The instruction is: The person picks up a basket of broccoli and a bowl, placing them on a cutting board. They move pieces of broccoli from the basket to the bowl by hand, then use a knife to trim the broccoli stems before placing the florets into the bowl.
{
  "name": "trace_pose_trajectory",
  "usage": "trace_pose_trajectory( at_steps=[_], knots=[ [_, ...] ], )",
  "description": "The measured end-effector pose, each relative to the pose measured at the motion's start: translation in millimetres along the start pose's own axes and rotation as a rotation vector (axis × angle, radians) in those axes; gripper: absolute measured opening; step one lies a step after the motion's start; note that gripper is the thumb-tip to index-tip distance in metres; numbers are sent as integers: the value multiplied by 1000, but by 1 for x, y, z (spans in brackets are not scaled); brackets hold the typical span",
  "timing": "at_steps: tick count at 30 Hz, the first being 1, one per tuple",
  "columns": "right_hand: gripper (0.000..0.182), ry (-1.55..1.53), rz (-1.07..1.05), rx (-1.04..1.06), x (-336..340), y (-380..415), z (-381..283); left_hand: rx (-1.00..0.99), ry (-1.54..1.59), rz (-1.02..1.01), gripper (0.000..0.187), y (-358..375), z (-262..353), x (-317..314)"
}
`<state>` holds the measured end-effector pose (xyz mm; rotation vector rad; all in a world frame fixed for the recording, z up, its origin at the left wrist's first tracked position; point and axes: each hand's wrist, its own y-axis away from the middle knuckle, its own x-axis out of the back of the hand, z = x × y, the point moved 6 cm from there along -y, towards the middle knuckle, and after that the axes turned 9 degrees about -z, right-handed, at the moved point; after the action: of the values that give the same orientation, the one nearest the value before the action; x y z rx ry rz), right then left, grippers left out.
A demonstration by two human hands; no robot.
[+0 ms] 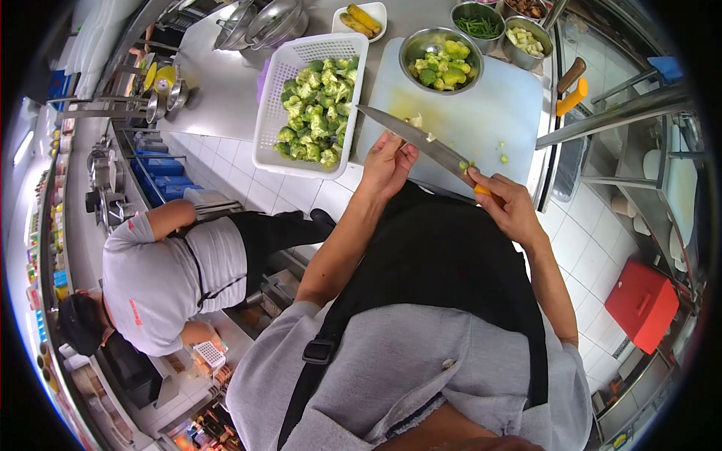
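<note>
So your right hand [511, 204] is closed around the knife [430, 144] handle, with the blade slanting over the near part of the board [519, 116], bits stuck to it. Your left hand [387, 171] has its fingers curled right by the blade, can't tell if they're gripping anything tbh. Broccoli [320, 113] fills the basket [269, 113] left of the board, and the bowl [406, 69] sits on its far end.
</note>
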<state>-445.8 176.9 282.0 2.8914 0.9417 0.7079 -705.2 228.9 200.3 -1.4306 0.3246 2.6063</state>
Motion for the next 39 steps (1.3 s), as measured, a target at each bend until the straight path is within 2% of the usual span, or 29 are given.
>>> trace_pose_trajectory(
  at_steps=[3, 6, 9, 12, 15, 17, 20, 22, 27, 30, 33, 36, 39],
  knots=[
    [44, -5, 15, -11, 1, -2, -1, 16, -38, 8, 14, 2, -1, -9],
    [43, -84, 17, -25, -2, -8, 4, 29, -139, -59, 16, 4, -2, -10],
    [43, -173, 11, -51, -6, -13, 9, 68, -227, 15, 19, 10, 0, -13],
    [42, -233, 27, -41, -11, -15, 13, 68, -222, -47, 25, 12, 1, -10],
    [41, -251, 36, -69, -11, -19, 25, 201, -344, -57, 28, 23, -11, -21],
    [41, -271, 65, -47, -11, -21, 34, 180, -305, -66, 30, 23, -14, -18],
    [41, -263, -15, -250, -9, -17, 35, 137, -275, -58, 30, 21, -10, -14],
    [42, -224, 8, -216, -14, -18, 50, 92, -327, 41, 27, 19, 13, -24],
    [41, -153, -4, -233, -18, -24, 50, -267, -736, 325, 18, -22, 127, -5],
    [41, -151, 26, -179, -23, -28, 56, -333, -860, 522, 10, -60, 189, 34],
    [41, -176, 39, -180, -25, -33, 53, -379, -939, 594, 15, -103, 240, 85],
    [41, -149, 40, -209, -28, -38, 50, -388, -1048, 665, 18, -120, 274, 97],
    [41, -127, 59, -238, -32, -45, 48, -240, -1134, 688, 19, -134, 290, 115]
  ],
)
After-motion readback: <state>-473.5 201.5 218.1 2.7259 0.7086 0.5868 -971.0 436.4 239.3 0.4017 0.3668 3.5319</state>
